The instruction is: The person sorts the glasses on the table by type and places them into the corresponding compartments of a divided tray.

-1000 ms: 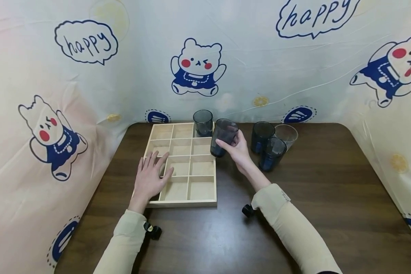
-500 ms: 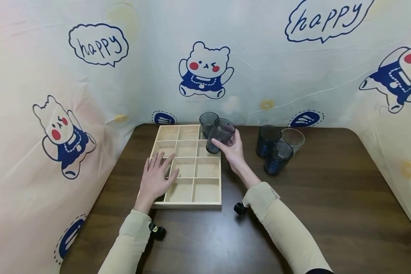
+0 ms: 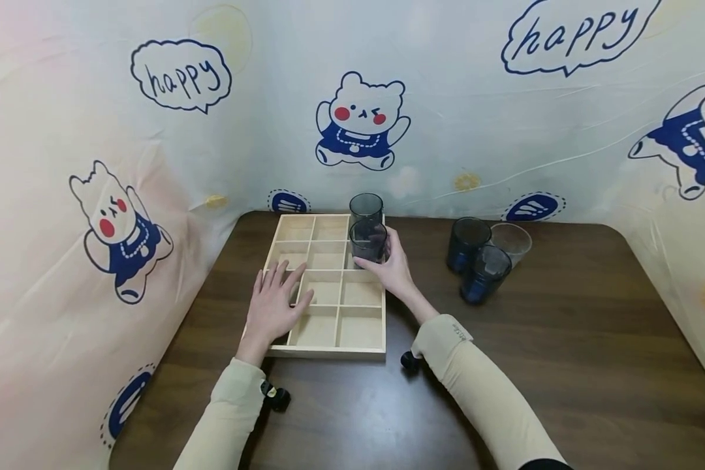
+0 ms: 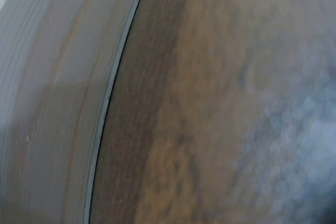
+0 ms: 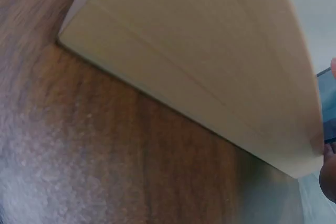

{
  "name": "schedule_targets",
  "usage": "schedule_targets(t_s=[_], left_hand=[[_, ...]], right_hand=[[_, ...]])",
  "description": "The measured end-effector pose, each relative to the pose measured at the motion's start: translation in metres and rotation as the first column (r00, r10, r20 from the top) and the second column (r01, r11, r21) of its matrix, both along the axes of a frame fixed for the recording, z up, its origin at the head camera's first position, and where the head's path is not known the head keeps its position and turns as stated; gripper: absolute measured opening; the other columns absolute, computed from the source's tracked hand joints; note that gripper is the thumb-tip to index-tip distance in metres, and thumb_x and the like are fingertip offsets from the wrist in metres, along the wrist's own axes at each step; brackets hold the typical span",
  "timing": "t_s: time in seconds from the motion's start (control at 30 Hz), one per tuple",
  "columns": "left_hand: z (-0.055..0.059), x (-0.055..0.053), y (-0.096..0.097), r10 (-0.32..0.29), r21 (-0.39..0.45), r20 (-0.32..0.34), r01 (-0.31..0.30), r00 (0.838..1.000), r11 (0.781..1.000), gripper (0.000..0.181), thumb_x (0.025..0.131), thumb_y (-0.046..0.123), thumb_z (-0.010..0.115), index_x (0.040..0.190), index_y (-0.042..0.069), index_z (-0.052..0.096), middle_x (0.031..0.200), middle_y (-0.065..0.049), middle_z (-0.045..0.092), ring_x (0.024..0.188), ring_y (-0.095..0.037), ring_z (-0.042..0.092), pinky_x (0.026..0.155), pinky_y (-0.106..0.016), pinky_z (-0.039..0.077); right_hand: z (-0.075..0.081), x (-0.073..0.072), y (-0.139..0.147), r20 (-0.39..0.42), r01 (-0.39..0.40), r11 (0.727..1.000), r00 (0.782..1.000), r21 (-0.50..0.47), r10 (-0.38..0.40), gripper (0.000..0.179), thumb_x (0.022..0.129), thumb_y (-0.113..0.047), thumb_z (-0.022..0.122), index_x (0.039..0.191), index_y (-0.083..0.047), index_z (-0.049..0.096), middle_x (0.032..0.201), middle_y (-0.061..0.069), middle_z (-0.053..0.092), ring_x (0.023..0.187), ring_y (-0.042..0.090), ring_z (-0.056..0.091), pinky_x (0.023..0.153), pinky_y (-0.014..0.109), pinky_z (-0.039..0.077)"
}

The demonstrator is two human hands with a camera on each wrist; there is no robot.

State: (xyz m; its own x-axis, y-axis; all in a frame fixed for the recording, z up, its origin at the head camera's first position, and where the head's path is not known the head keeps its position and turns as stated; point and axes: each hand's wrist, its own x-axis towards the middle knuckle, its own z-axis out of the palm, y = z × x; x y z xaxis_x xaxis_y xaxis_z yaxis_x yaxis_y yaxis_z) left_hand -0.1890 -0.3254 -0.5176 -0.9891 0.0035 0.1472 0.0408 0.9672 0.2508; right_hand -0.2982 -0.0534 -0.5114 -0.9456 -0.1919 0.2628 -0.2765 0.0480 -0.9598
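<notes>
A shallow wooden box divided into square compartments lies on the table. My right hand grips a dark tinted glass upright at the second compartment from the back in the right column. Another tinted glass stands in the back right compartment, partly hidden behind the held one. Over the box's left side lies my left hand, fingers spread and holding nothing, covering part of the left column. In the right wrist view, the box's outer wall fills the middle, with fingertips at the right edge.
To the right of the box stand two dark tinted glasses, one at the back and one in front, with a clear glass beside them. A printed cloth hangs behind the brown wooden table.
My right hand has moved the tinted glass left, from over the box's right edge to within the second compartment, and it is now more upright. My left hand has stayed on the box.
</notes>
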Motion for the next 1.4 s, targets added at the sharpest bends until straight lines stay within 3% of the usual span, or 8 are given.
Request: schedule_targets(t_s=[0.3,0.43,0.7,0.8,0.97,1.1,1.23,1.4], left_hand=[[0.002,0.0,0.002,0.002,-0.003,0.007,-0.002,1.0,1.0,0.071,0.106,0.061,0.056,0.169,0.028,0.045,0.177,-0.021,0.035,0.171,-0.045,0.02,0.139,-0.066,0.009],[0.002,0.0,0.002,0.0,0.004,0.001,0.0,1.0,1.0,0.071,0.106,0.061,0.055,0.168,0.028,0.045,0.177,-0.022,0.036,0.17,-0.045,0.02,0.139,-0.067,0.009],[0.001,0.001,0.002,0.004,-0.005,0.009,-0.004,1.0,1.0,0.072,0.106,0.06,0.055,0.169,0.026,0.044,0.177,-0.022,0.034,0.17,-0.046,0.02,0.139,-0.068,0.009],[0.002,0.001,0.002,0.004,-0.006,0.008,-0.004,1.0,1.0,0.072,0.106,0.06,0.055,0.169,0.026,0.044,0.178,-0.023,0.034,0.17,-0.047,0.02,0.139,-0.068,0.009],[0.001,0.0,0.003,0.001,-0.011,0.014,-0.001,1.0,1.0,0.073,0.107,0.06,0.055,0.17,0.026,0.043,0.178,-0.023,0.033,0.17,-0.047,0.019,0.139,-0.069,0.009],[0.0,-0.001,0.003,0.004,-0.018,0.016,-0.004,1.0,1.0,0.073,0.107,0.06,0.055,0.17,0.026,0.043,0.178,-0.023,0.033,0.17,-0.047,0.019,0.139,-0.069,0.009],[0.0,-0.002,0.003,0.001,-0.018,0.012,-0.001,1.0,1.0,0.072,0.107,0.06,0.054,0.17,0.026,0.043,0.178,-0.023,0.034,0.17,-0.048,0.02,0.139,-0.068,0.009],[-0.001,-0.001,0.003,0.001,-0.014,0.005,-0.001,1.0,1.0,0.071,0.107,0.059,0.054,0.169,0.026,0.043,0.177,-0.024,0.034,0.17,-0.048,0.02,0.138,-0.069,0.01]], right_hand=[[-0.01,0.001,-0.001,-0.068,0.04,0.985,0.997,0.17,-0.028,0.087,0.089,-0.02,0.093,0.159,-0.011,0.042,0.15,0.018,0.065,0.142,0.034,0.062,0.123,0.053,0.047],[-0.018,0.001,-0.004,-0.125,0.058,0.982,0.992,0.178,-0.036,0.088,0.091,-0.026,0.091,0.161,-0.01,0.041,0.15,0.02,0.064,0.14,0.039,0.062,0.119,0.06,0.048],[-0.068,-0.023,-0.013,-0.222,0.15,0.942,0.971,0.301,-0.084,0.098,0.094,-0.064,0.079,0.169,-0.028,0.029,0.154,0.011,0.06,0.138,0.032,0.066,0.112,0.054,0.054],[-0.067,-0.022,-0.013,-0.224,0.162,0.934,0.97,0.319,-0.092,0.098,0.095,-0.06,0.081,0.17,-0.028,0.027,0.154,0.012,0.06,0.138,0.033,0.066,0.112,0.055,0.054],[-0.037,-0.001,-0.01,-0.19,0.153,0.937,0.977,0.315,-0.096,0.094,0.094,-0.036,0.088,0.166,-0.017,0.032,0.153,0.019,0.061,0.138,0.038,0.065,0.112,0.06,0.054],[-0.023,0.007,-0.008,-0.179,0.145,0.935,0.98,0.323,-0.09,0.093,0.093,-0.028,0.089,0.165,-0.011,0.033,0.152,0.023,0.06,0.137,0.043,0.065,0.112,0.063,0.054],[-0.037,-0.001,-0.009,-0.164,0.163,0.932,0.98,0.324,-0.115,0.095,0.094,-0.036,0.089,0.168,-0.017,0.032,0.157,0.018,0.058,0.143,0.037,0.062,0.116,0.061,0.052],[-0.047,-0.003,-0.009,-0.247,0.23,0.91,0.958,0.346,-0.148,0.099,0.092,-0.046,0.088,0.167,-0.012,0.033,0.157,0.018,0.056,0.145,0.035,0.059,0.118,0.057,0.053]])
